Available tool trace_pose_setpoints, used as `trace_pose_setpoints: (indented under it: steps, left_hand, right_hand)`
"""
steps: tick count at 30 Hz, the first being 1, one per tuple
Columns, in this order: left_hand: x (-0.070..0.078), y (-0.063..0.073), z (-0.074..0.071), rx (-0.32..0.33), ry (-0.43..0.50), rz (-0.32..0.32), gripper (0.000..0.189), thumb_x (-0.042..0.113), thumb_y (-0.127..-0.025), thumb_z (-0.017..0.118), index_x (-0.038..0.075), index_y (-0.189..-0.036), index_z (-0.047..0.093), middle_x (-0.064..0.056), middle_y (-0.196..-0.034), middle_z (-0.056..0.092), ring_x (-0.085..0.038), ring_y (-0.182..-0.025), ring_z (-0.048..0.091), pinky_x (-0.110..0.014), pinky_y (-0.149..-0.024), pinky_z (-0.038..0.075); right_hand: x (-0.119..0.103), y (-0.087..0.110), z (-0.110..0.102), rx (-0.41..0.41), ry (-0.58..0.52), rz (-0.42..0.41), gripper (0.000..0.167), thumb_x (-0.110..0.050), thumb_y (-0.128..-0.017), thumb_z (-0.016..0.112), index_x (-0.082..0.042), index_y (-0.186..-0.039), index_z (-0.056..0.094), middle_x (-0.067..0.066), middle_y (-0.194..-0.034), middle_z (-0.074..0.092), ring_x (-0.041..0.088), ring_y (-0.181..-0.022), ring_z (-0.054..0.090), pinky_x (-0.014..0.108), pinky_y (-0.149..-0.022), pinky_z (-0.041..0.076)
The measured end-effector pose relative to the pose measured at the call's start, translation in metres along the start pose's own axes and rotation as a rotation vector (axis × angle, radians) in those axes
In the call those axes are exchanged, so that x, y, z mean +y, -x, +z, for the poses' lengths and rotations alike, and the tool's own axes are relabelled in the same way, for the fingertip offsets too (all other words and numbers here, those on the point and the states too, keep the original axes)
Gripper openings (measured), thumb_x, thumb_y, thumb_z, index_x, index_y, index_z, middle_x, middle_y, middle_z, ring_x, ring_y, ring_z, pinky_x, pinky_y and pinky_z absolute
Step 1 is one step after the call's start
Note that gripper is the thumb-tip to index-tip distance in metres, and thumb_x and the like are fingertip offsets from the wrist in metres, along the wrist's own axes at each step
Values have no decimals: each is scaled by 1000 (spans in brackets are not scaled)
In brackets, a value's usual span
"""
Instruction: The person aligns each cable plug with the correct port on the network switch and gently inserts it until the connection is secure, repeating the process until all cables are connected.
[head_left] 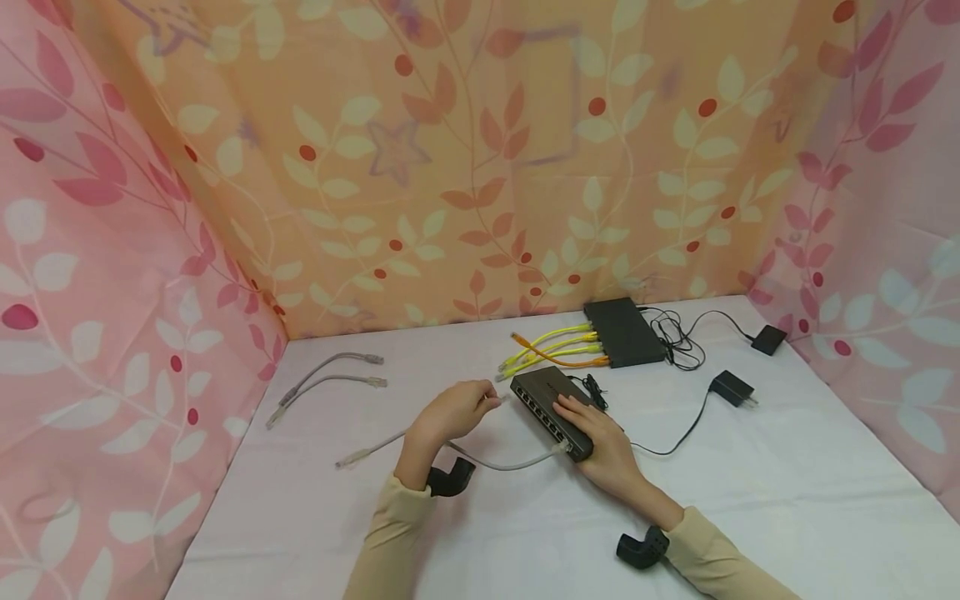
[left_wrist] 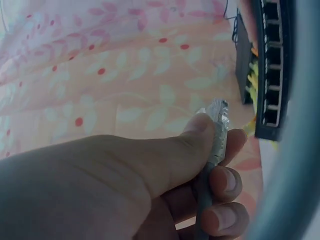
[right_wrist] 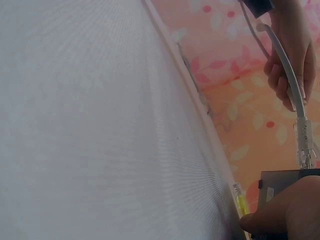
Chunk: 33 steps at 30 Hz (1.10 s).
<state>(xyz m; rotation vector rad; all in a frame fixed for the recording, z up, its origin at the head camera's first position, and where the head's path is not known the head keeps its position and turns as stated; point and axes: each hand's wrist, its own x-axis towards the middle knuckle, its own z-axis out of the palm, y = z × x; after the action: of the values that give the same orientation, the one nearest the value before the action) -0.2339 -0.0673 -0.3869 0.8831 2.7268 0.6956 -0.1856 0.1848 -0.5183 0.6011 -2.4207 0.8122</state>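
Observation:
My left hand point(head_left: 456, 410) pinches a grey network cable just behind its clear plug point(left_wrist: 218, 125), between thumb and fingers. The plug points up, apart from the black network switch point(head_left: 542, 392), whose row of ports point(left_wrist: 272, 85) faces this hand. Across the switch's top lie the fingers of my right hand point(head_left: 598, 437), which holds it by its near end. A clear plug point(right_wrist: 305, 142) of a grey cable point(head_left: 510, 467) sits in the port at that end. This cable runs left behind my left wrist. Where it leads from there is hidden. A loose cable end point(head_left: 352, 458) lies left of that wrist.
Behind the switch stands a second black box point(head_left: 626, 332) with yellow cables point(head_left: 555, 337) and orange cables point(head_left: 577, 363) plugged in. Two grey cables point(head_left: 330, 379) lie at the left. Power adapters point(head_left: 731, 388) and thin black cords point(head_left: 678, 342) spread at the right. Patterned cloth point(head_left: 480, 167) encloses the table.

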Motion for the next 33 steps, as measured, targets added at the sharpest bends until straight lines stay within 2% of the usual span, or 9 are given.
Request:
trace_pose_setpoints:
  steps: [9,12,15,21,25,33]
  left_hand:
    - [6,-9,21,-95,29,-2,21,22,-97,48,6,-100,63,-10,-96,67,-13,-77,55,-31,-71,45]
    - [7,-11,27,-108,24,-8,23,23,-98,46,8,-98,64,-8,-97,67,-12,-80,58,-30,-72,46]
    - [10,-12,31,-104,33,-11,21,24,-97,48,9,-95,63,-6,-94,67,-11,-76,57,-28,-68,45]
    - [14,-16,42,-97,40,-36,21,27,-97,49,11,-92,60,0,-78,60,-8,-64,49,-25,-60,40]
    - [17,-19,50,-101,33,-49,22,29,-97,48,10,-96,60,2,-78,59,-8,-65,50,-25,-61,42]
    - [22,-21,59,-88,15,-39,24,29,-97,49,9,-93,63,2,-79,62,-6,-64,51,-24,-61,42]
  right_hand:
    - [2,0,1,-1,0,3,71,-10,-63,82,-17,-129,56,2,-137,50,24,-126,47,46,-101,35]
    - [2,0,2,-1,5,5,71,-10,-64,81,-17,-130,56,2,-137,50,24,-125,47,47,-101,35]
    - [2,0,2,0,12,3,71,-9,-63,81,-17,-130,55,2,-136,51,25,-125,47,48,-101,35]
    - [2,0,2,-3,26,-2,69,-10,-65,81,-15,-129,56,5,-135,51,25,-124,48,48,-100,35]
    - [2,1,2,-7,21,1,69,-8,-65,80,-15,-129,55,5,-136,51,25,-125,47,48,-100,35]
    - [2,0,2,-11,15,6,70,-4,-64,79,-15,-129,56,3,-136,51,25,-125,47,47,-101,34]
